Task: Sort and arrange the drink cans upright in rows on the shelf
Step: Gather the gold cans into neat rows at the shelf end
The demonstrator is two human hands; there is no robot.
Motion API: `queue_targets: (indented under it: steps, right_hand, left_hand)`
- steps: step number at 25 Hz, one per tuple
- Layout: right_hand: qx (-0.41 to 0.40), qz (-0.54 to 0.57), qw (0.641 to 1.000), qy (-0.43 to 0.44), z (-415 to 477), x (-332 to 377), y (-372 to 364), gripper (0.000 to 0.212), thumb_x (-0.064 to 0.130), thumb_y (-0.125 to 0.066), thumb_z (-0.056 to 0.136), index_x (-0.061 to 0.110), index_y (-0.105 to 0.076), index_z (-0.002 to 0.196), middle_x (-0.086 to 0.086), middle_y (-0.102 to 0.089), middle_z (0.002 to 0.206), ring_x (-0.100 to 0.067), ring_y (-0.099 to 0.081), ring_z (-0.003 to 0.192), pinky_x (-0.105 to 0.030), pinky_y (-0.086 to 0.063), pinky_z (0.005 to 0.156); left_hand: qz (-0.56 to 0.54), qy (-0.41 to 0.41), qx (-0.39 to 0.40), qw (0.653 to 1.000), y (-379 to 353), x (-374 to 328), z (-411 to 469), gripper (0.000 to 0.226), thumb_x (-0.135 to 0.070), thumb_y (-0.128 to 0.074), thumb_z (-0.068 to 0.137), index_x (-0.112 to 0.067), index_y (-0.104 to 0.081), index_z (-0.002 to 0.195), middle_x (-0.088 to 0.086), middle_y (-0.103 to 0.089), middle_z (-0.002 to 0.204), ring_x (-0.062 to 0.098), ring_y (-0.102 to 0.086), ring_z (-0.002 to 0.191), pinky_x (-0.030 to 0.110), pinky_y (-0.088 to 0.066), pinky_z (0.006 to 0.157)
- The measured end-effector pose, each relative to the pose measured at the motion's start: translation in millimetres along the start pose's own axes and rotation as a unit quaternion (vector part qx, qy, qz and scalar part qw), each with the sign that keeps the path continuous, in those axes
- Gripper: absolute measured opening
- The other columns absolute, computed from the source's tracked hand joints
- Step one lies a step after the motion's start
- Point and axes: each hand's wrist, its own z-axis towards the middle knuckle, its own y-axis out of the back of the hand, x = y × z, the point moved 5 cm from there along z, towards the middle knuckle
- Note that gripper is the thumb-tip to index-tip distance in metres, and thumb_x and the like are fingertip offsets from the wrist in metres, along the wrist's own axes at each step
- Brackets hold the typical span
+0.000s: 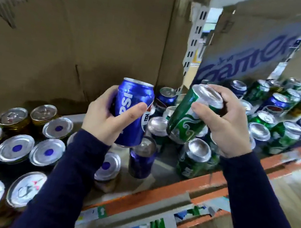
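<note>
**Held stock**
- Blue Pepsi can (138,94): centre of frame, lifted clear of the shelf and close to upright. Your left hand (105,118) grips it, thumb across the front and fingers wrapped round the back.
- Green can (184,119): just right of centre, also off the shelf, tilted with its top leaning toward the upper right. Your right hand (229,130) holds it near the top, thumb on the side and fingers curled over the rim.

**Shelf stock**
- Dot-marked cans (15,148): lower left, upright in close rows, silver ends showing blue dots.
- Gold-sided cans (14,119): just behind those rows, upright.
- Single blue can (141,158): upright, directly below the Pepsi can.
- Green standing can (193,160): upright, below your right hand, near the shelf edge.
- Mixed cluster (276,112): right of frame, green and blue cans crowded together, unsorted.

**Fixtures**
- Orange shelf rail (211,182): runs diagonally from bottom centre to the right edge.
- Plain cardboard backing (78,43): upper left.
- Lettered cardboard sheet (253,57): upper right, blue print.
</note>
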Motion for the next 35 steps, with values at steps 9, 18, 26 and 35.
queue_targets:
  steps: [9,18,26,35]
  right_hand:
    - [-0.017,-0.085,0.996,0.005,4,-55,205,0.047,0.052,-0.069,0.066,0.032,-0.060,0.108,0.018,-0.063,0.107,0.003,-0.058,0.103,-0.013,-0.042,0.087]
    - [0.015,-0.085,0.996,0.021,55,-101,278,0.049,0.042,-0.075,0.069,0.026,-0.058,0.113,0.016,-0.063,0.102,-0.001,-0.060,0.095,-0.015,-0.046,0.082]
    - [0.065,-0.164,0.983,0.045,160,-139,241,0.061,0.036,-0.079,0.073,0.018,-0.046,0.121,0.009,-0.057,0.106,-0.007,-0.055,0.090,-0.008,-0.040,0.072]
    - [0.351,-0.333,0.873,-0.050,183,-212,198,0.053,0.050,-0.063,0.083,0.017,-0.049,0.122,0.000,-0.055,0.110,-0.019,-0.054,0.100,-0.031,-0.040,0.080]
  left_hand:
    - [-0.052,-0.008,0.046,0.998,-204,-25,-5,0.040,-0.048,-0.071,0.067,-0.019,-0.065,0.093,-0.005,-0.068,0.082,0.012,-0.060,0.075,0.035,-0.049,0.072]
    - [-0.011,-0.023,-0.050,0.998,-280,-29,12,0.046,-0.045,-0.072,0.064,-0.019,-0.058,0.101,-0.012,-0.066,0.089,0.001,-0.061,0.079,0.017,-0.047,0.070]
    - [0.092,-0.026,-0.096,0.991,-290,-15,58,0.061,-0.050,-0.077,0.060,-0.018,-0.057,0.108,-0.008,-0.068,0.100,0.011,-0.064,0.089,0.036,-0.054,0.081]
    - [0.158,-0.010,-0.078,0.984,-290,-4,85,0.065,-0.058,-0.073,0.053,-0.020,-0.057,0.103,-0.018,-0.064,0.091,-0.008,-0.059,0.082,0.009,-0.043,0.072]
